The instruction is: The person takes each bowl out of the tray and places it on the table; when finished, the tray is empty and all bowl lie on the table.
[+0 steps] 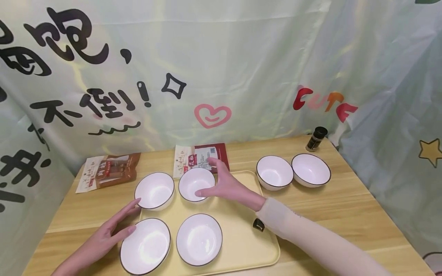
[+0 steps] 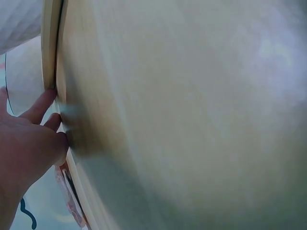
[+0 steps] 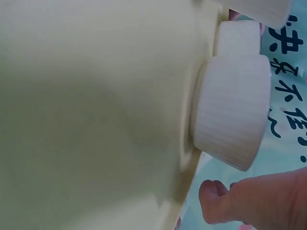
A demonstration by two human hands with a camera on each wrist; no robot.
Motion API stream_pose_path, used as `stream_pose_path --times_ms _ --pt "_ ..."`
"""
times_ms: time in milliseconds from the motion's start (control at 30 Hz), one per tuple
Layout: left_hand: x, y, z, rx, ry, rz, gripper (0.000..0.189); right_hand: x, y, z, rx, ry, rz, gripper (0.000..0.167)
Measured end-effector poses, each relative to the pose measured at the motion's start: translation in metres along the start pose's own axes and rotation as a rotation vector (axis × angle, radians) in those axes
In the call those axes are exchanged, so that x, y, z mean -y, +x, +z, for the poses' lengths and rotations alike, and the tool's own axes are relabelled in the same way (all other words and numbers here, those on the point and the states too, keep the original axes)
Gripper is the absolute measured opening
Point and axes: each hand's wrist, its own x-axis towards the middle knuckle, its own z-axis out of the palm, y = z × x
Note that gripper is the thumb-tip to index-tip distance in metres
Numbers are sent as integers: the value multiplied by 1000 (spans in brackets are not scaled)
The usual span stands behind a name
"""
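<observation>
Two white, dark-rimmed bowls, one back left [image 1: 155, 189] and one front left [image 1: 146, 245], stand at the left side of a pale yellow tray [image 1: 241, 214]. My left hand [image 1: 107, 234] lies beside them, fingers extended; its fingertips meet the tray's edge [image 2: 50, 48] in the left wrist view. Over the back middle bowl [image 1: 191, 182] reaches my right hand [image 1: 229, 186], thumb and fingers spread wide. In the right wrist view, a gap shows between the right hand [image 3: 259, 201] and the nearest bowl [image 3: 232, 105]. A fourth bowl [image 1: 199, 239] sits front middle.
Two more bowls, one [image 1: 274, 172] beside the other [image 1: 311, 170], stand right of the tray. Behind them is a black-capped jar [image 1: 315, 138]. Spice packets, one left [image 1: 108, 171] and one central [image 1: 200, 155], lie at the back. My right sleeve partly hides a small black object [image 1: 258, 224].
</observation>
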Motion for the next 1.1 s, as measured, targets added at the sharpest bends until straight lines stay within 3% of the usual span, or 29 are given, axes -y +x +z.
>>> stream_pose_path --times_ms 600,1100 --pt "2 0 1 8 -29 6 70 -7 3 17 79 16 37 128" --pt "3 -1 3 -6 -42 31 70 -14 5 20 65 -26 12 131"
